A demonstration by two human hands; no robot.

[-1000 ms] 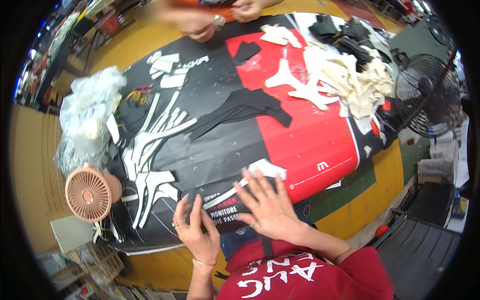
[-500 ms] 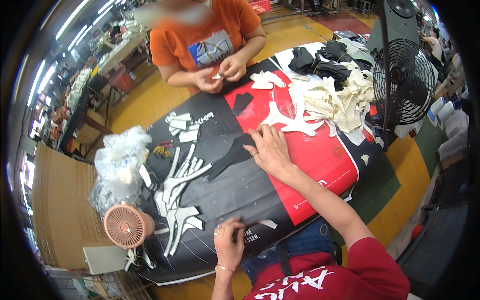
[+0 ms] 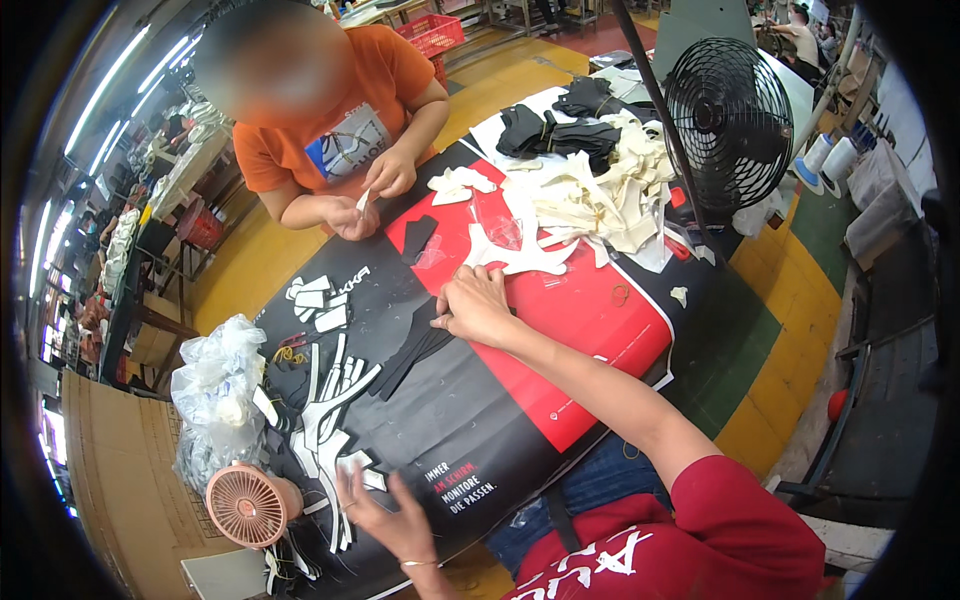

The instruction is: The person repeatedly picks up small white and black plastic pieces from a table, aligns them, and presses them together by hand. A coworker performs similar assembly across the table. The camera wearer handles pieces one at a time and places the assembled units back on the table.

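My right hand (image 3: 476, 306) has its fingers curled onto the end of a dark, strip-like fabric piece (image 3: 418, 345) lying where the black and red parts of the table cover meet. At the left front, my left hand (image 3: 388, 515) has its fingers spread over the edge of a pile of white-and-grey cut pieces (image 3: 325, 430); it is slightly blurred and nothing shows in its grasp. A white branched cut piece (image 3: 520, 256) lies just beyond my right hand. A smaller black piece (image 3: 418, 238) rests farther left of it.
Across the table, a person in an orange shirt (image 3: 350, 130) fingers a small white piece (image 3: 364, 199). Cream fabric scraps (image 3: 610, 195) and black bundles (image 3: 550, 135) are heaped at the far right by a black fan (image 3: 728, 125). A pink fan (image 3: 245, 505) and plastic bags (image 3: 215, 390) stand left.
My left hand has moved left from the table's front edge to the white-and-grey pieces, its fingers opening; the pale strip beside it is no longer there. My right hand stays at the dark piece.
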